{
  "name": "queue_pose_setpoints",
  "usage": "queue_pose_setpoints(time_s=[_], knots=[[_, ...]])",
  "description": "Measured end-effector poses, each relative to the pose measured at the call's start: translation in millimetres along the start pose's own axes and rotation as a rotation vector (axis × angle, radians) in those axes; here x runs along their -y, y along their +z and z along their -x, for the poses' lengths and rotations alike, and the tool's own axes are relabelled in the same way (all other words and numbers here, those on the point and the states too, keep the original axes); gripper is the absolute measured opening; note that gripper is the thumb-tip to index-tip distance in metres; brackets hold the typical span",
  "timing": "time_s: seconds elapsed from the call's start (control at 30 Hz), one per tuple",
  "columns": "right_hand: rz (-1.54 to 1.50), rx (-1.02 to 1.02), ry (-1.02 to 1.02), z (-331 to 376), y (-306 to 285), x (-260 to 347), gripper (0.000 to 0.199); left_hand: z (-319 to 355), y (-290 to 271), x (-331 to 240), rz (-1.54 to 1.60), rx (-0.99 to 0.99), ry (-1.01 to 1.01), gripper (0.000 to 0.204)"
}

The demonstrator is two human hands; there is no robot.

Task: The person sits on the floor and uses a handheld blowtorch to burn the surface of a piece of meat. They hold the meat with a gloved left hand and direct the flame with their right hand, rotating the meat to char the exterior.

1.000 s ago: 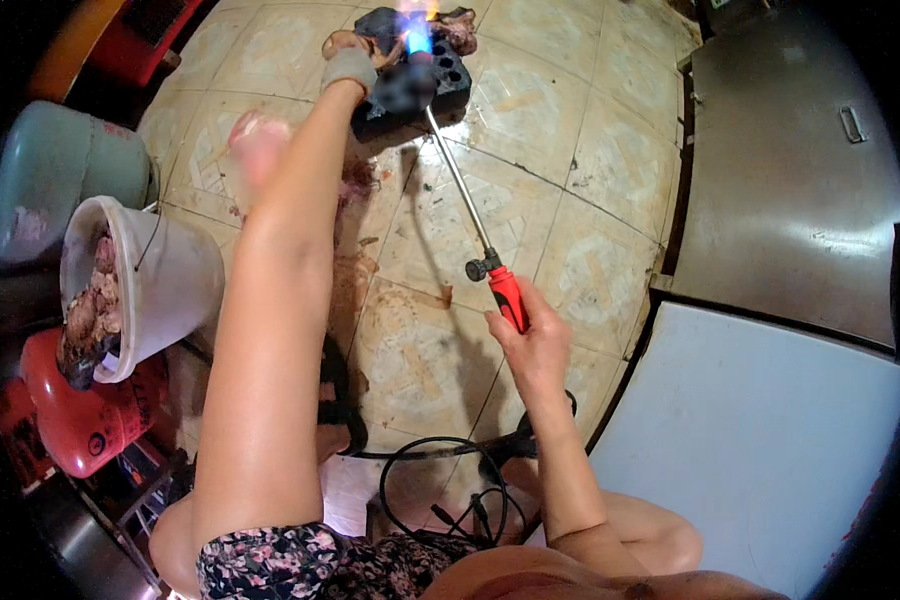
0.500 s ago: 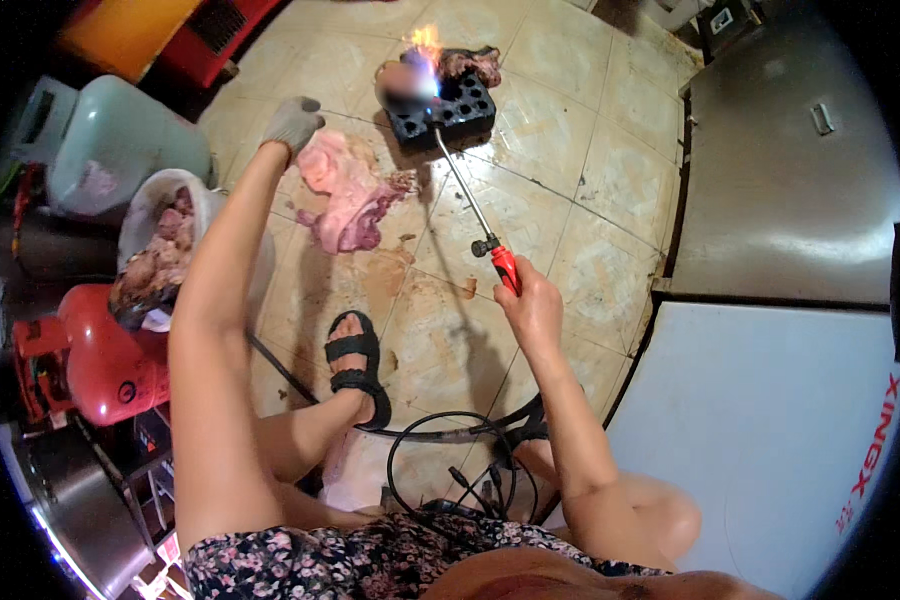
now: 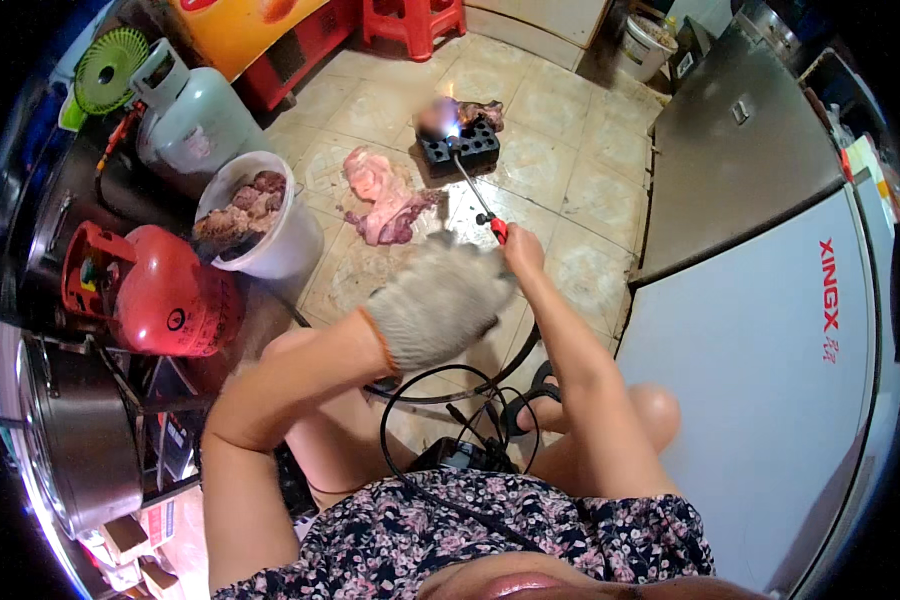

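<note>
My right hand (image 3: 523, 250) grips the red handle of a gas blowtorch (image 3: 499, 230), whose long metal tube reaches away from me. Its blue and orange flame (image 3: 453, 130) plays on a blurred, rounded piece (image 3: 434, 120) lying on a black block with holes (image 3: 458, 157). Beside that piece rests a browned chunk of meat (image 3: 487, 113). My left hand (image 3: 438, 305), in a grey knit glove with an orange cuff, is raised in front of me close to the right hand; motion smears its fingers. Beyond it, a pink slab of raw meat with skin (image 3: 378, 190) lies on the tiles.
To the left stand a white bucket of meat pieces (image 3: 288, 235), a red gas cylinder (image 3: 175, 290), a pale gas cylinder (image 3: 205, 120) and a large metal pot (image 3: 85, 440). A black hose (image 3: 385, 425) loops before my lap. A white appliance (image 3: 740, 400) borders the right; a red stool (image 3: 413, 25) stands behind.
My left hand has come back from beside the meat slab toward my right hand. The view has shifted, showing the stool and fan. The torch still burns at the block.
</note>
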State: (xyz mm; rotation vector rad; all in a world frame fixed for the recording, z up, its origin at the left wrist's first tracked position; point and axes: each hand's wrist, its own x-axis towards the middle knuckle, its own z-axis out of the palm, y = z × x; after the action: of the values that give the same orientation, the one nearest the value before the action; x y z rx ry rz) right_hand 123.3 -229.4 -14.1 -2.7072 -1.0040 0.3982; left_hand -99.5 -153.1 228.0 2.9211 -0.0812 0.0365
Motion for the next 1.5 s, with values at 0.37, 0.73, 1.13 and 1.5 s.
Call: queue_pose_setpoints(time_s=[0.37,0.73,1.13,1.5], knots=[[-0.003,-0.078,-0.048,12.4,-34.5,18.0,0.029,-32.9,50.4,-11.4,0.240,-0.254,-0.139,0.029],[-0.021,-0.065,-0.062,-8.6,-11.4,-0.5,0.028,-38.8,41.8,16.3,0.366,-0.405,-0.190,0.032],[-0.043,-0.068,-0.074,-12.9,-6.4,-6.2,0.028,-45.4,46.1,14.0,0.337,-0.355,-0.223,0.033],[-0.052,-0.068,-0.086,-14.0,-5.0,-10.0,0.028,-53.9,48.0,10.5,0.321,-0.309,-0.251,0.033]])
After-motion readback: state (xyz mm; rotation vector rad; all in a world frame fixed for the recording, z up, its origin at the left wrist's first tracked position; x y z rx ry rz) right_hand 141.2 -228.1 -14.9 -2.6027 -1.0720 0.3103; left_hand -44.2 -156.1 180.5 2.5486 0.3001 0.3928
